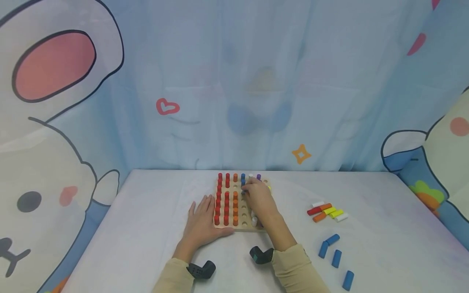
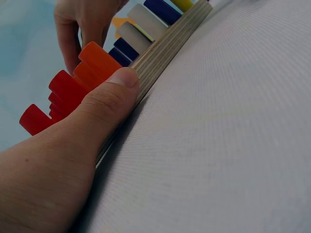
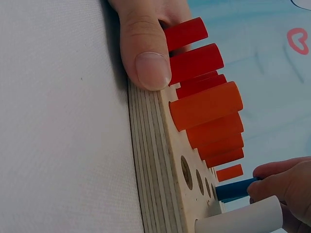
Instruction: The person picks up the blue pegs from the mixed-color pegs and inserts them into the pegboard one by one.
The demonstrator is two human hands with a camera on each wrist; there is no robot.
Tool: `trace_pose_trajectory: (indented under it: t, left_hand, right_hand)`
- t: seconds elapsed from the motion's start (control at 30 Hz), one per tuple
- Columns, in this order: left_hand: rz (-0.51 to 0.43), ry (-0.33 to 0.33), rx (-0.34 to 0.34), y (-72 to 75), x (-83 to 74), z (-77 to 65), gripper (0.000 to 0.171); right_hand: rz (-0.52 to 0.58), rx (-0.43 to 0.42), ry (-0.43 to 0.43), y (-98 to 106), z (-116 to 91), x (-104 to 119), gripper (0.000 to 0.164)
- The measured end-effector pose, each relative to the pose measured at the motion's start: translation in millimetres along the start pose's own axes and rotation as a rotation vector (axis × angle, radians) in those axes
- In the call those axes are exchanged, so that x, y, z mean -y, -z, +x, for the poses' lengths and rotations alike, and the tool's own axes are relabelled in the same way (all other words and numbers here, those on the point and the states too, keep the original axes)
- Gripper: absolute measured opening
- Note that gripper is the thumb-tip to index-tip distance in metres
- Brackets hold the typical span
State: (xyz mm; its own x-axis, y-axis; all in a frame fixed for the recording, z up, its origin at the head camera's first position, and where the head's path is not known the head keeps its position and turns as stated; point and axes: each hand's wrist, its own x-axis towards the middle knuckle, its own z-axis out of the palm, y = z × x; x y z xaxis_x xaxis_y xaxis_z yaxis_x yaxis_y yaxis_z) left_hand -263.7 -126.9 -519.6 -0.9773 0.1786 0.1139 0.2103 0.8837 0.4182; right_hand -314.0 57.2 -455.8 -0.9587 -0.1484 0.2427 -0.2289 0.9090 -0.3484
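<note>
One blue peg (image 3: 238,188) was pinched by the right hand (image 1: 261,200) at the board's (image 3: 153,160) twelve o'clock; the left hand (image 1: 201,223), straight-fingered, touched its eight.

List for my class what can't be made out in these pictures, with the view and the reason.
Head view: several pegs or holes toward the right of the board, covered by the right hand.
Left wrist view: the tips of that hand's fingers, hidden behind the orange pegs.
Right wrist view: how deep the gripped blue peg sits, too small to judge.
Right wrist view: part of the left hand, cut off by the top edge.
</note>
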Motion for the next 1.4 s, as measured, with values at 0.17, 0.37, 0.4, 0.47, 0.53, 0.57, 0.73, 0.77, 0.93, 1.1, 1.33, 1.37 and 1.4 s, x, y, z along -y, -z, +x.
trace_pose_trajectory:
  t: [0.17, 0.37, 0.4, 0.47, 0.53, 0.57, 0.73, 0.77, 0.93, 1.1, 1.33, 1.37, 1.4]
  left_hand:
    - [0.016, 0.004, 0.002, -1.5, 1.1, 0.9, 0.123]
    - [0.004, 0.009, 0.004, -1.5, 0.7, 0.9, 0.123]
    - [0.001, 0.008, 0.003, -1.5, 0.7, 0.8, 0.123]
    - [0.004, 0.005, 0.002, -1.1, 0.9, 0.9, 0.124]
    - [0.012, 0.001, 0.002, -1.2, 1.4, 1.0, 0.124]
    - [0.017, -0.001, 0.001, -1.2, 1.6, 1.0, 0.125]
    - [0.022, -0.003, -0.003, -0.4, 1.8, 0.8, 0.126]
    - [0.024, -0.002, -0.002, -0.3, 1.7, 0.8, 0.126]
    - [0.029, -0.001, 0.003, 0.4, 0.7, 1.0, 0.125]
    - [0.021, -0.001, 0.004, 1.4, -1.1, 0.4, 0.124]
    - [0.025, 0.004, -0.001, 0.2, 0.2, 0.9, 0.123]
    - [0.024, 0.002, -0.003, 0.1, 0.2, 0.7, 0.123]
    - [0.022, 0.0, -0.004, -0.4, 0.3, 0.6, 0.123]
  right_hand:
    - [0.012, 0.008, 0.004, -1, 2, 0, 0.018]
    - [0.055, 0.012, -0.002, -2, 4, -2, 0.018]
    - [0.06, 0.006, 0.0, -2, 4, -2, 0.017]
    - [0.066, -0.016, 0.011, -2, 4, -3, 0.014]
    - [0.062, -0.039, 0.031, -3, 4, -3, 0.012]
    - [0.061, -0.046, 0.04, -3, 4, -4, 0.011]
    - [0.047, -0.038, 0.059, -2, 4, -4, 0.012]
    - [0.049, -0.036, 0.061, -1, 4, -4, 0.012]
    - [0.06, -0.057, 0.077, 1, 4, -4, 0.01]
    - [0.081, -0.038, 0.046, 6, 0, -1, 0.012]
    - [0.111, -0.058, 0.05, 18, -7, -3, 0.014]
    - [0.112, -0.073, 0.061, 19, -8, -5, 0.013]
    - [0.108, -0.077, 0.061, 22, -9, -6, 0.014]
